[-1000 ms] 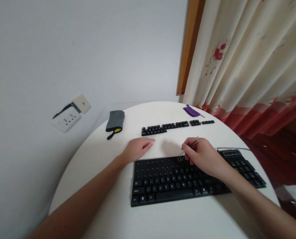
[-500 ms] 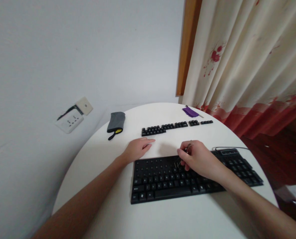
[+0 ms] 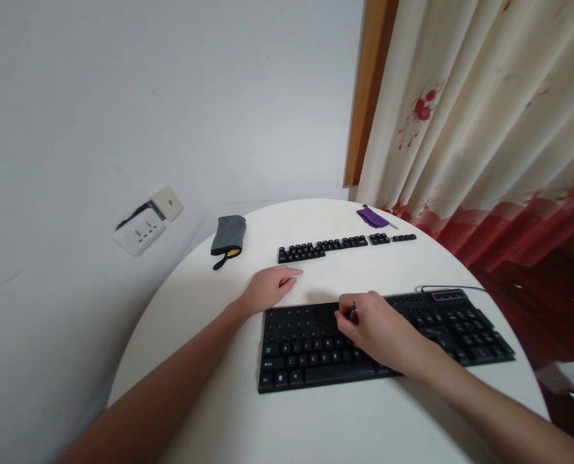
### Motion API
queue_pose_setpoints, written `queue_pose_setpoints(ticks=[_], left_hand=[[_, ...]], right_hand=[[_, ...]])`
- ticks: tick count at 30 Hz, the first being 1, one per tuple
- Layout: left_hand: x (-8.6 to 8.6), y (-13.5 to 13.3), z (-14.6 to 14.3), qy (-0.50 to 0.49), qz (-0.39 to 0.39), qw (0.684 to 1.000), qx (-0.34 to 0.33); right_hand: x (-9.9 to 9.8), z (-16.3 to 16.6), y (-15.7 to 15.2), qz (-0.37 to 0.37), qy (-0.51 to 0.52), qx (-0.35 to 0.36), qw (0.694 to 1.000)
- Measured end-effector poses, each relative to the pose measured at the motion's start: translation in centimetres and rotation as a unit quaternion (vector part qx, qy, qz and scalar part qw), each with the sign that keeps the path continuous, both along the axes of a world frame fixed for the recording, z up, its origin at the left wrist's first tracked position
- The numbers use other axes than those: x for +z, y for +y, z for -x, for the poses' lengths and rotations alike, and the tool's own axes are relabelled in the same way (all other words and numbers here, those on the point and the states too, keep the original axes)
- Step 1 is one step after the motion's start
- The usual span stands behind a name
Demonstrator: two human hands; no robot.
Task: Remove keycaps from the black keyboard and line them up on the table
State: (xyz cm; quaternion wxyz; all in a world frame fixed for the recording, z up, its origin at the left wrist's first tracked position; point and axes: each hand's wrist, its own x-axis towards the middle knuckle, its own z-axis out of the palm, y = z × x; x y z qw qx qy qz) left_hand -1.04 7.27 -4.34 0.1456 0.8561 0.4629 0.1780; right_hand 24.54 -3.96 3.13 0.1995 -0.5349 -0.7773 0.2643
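Note:
A black keyboard [image 3: 330, 374] lies on the white table, its upper left part bare of keycaps and showing small studs. Over the upper middle of the keyboard, my right hand [image 3: 376, 325] is closed around a wire keycap puller [image 3: 353, 308]; only a bit of metal shows, and its lower end is hidden behind my fingers. My left hand [image 3: 268, 288] rests on the table just beyond the keyboard's upper left corner, fingers stretched out and holding nothing. Beyond it, loose black keycaps [image 3: 342, 245] stand lined up in rows.
A grey pouch [image 3: 229, 235] with a yellow lining lies at the back left. At the back right is a purple cloth item [image 3: 372, 217]. The keyboard's cable [image 3: 451, 287] runs off to the right. A wall socket [image 3: 139, 232] and a curtain [image 3: 480, 129] flank the round table [image 3: 171, 309].
My right hand has lowered and moved slightly left over the keyboard, and the puller's wire prongs have gone out of sight. The view has shifted a little; my left hand stays in place.

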Motion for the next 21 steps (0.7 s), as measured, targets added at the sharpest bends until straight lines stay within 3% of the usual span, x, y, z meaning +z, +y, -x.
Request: queue_pose_setpoints(ticks=[5, 12, 21], left_hand=[[-0.1, 0.0, 0.1, -0.008, -0.004, 1.0, -0.003], [-0.1, 0.0, 0.1, -0.013, -0.002, 1.0, -0.006], [0.1, 0.0, 0.1, -0.014, 0.005, 1.0, -0.006]], right_hand=[[-0.2, -0.7, 0.5, 0.018, 0.005, -0.01, 1.0], [-1.7, -1.6, 2.0, 0.169, 0.091, 0.031, 0.981], [-2.3, -1.8, 2.9, 0.276, 0.195, 0.021, 0.941]])
